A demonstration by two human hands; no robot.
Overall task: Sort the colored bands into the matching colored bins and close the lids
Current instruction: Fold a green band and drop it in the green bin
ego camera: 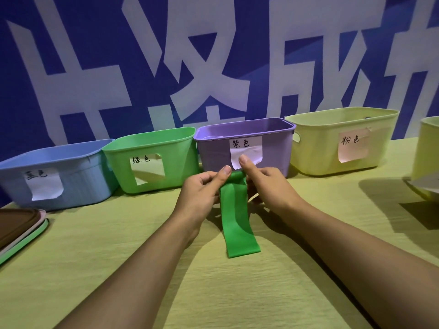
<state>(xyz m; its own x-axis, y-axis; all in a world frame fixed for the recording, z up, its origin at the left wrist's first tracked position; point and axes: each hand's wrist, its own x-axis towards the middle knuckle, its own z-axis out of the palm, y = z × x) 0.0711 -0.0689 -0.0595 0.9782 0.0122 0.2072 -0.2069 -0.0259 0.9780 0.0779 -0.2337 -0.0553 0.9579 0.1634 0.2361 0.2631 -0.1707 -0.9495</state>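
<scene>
A green band (237, 222) hangs from both my hands and its lower end lies on the yellow-green table (166, 269). My left hand (203, 193) pinches the band's top left corner. My right hand (263, 184) pinches the top right corner. Both hands are just in front of the purple bin (270, 150). The green bin (180, 157) stands left of it, open, with a paper label. A blue bin (78, 176) is at the far left and a pale yellow bin (384, 143) at the right. All bins are lidless.
A stack of lids (21, 231), brown on top and green at the bottom, lies at the table's left edge. Another pale yellow bin (427, 150) and a grey lid (425, 186) sit at the far right. A blue wall with large white characters rises behind the bins.
</scene>
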